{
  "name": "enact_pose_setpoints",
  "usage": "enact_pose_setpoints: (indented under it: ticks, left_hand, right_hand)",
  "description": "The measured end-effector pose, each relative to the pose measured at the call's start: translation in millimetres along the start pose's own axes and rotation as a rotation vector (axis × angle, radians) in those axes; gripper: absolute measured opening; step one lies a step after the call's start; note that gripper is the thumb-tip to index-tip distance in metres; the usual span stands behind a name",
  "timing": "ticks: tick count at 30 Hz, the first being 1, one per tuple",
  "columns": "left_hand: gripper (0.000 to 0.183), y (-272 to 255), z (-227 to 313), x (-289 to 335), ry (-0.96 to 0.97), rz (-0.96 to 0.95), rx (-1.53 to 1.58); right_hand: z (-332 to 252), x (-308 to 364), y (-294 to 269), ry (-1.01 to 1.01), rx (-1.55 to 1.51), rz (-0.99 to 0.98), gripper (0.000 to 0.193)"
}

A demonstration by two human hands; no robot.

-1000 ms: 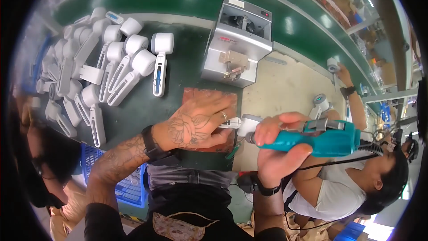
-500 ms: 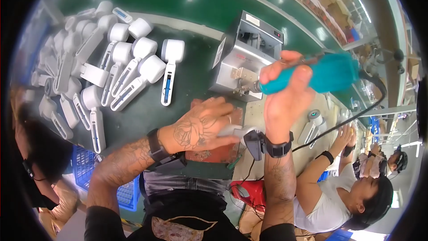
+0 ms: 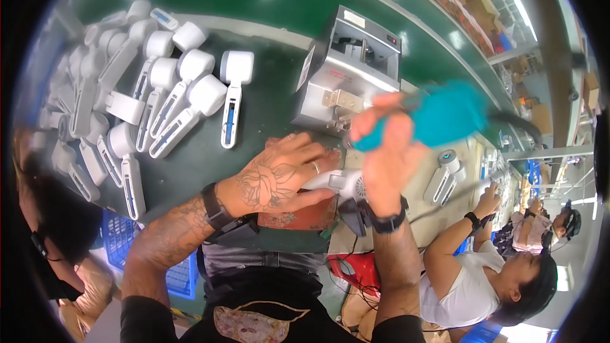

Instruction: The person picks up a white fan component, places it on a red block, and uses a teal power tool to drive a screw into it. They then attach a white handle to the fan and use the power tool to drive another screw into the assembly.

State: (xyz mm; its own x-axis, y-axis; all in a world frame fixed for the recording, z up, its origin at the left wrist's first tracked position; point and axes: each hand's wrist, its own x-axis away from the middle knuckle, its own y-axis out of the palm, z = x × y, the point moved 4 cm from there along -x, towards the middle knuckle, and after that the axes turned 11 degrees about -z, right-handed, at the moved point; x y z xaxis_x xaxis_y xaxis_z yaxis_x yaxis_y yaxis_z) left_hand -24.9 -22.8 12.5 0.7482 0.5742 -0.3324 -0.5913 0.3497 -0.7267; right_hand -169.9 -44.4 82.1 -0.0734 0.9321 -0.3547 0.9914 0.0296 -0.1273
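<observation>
My left hand (image 3: 276,181) lies over the handle of a white handheld fan (image 3: 356,184), pinning it down on a worn reddish board (image 3: 298,220). The fan's round slotted head sticks out to the right of my fingers, partly behind my right wrist. Closed around a teal electric screwdriver (image 3: 451,114), my right hand (image 3: 393,168) is raised above the fan, with the tool's tip pointing left. The tip is close in the picture to the front of a silver screw feeder (image 3: 327,79). Motion blurs the tool and this hand.
Many white handheld fans (image 3: 203,92) are heaped on the green bench at the left. Two more (image 3: 445,178) lie to the right. A cord trails from the screwdriver. A blue crate (image 3: 181,273) stands below the bench. A co-worker (image 3: 464,273) sits at the right.
My right hand has brought the screwdriver slightly left and down from the feeder's front. More of the fan's head shows now. My left hand keeps its hold on the fan.
</observation>
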Motion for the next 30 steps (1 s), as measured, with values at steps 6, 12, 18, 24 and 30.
enact_pose_setpoints:
  ticks: [6, 12, 18, 24, 30]
  left_hand:
    - [0.04, -2, 5, -5, 0.003, 0.003, 0.005]
    - [0.038, 0, 4, -4, -0.01, -0.018, 0.028]
    - [0.036, -2, 6, -5, -0.022, -0.046, 0.021]
    - [0.035, 0, 8, -6, 0.001, -0.013, -0.025]
    - [0.035, -2, 7, -3, 0.021, 0.016, -0.047]
  right_hand:
    - [-13, 37, -20, 0.025, -0.077, 0.09, 0.072]
    - [-7, 45, -20, 0.015, -0.109, 0.101, 0.07]
    - [5, 45, -18, -0.004, -0.167, 0.073, 0.058]
    - [8, 43, -17, -0.027, -0.202, 0.042, 0.048]
    - [6, 41, -13, 0.009, -0.182, 0.01, 0.05]
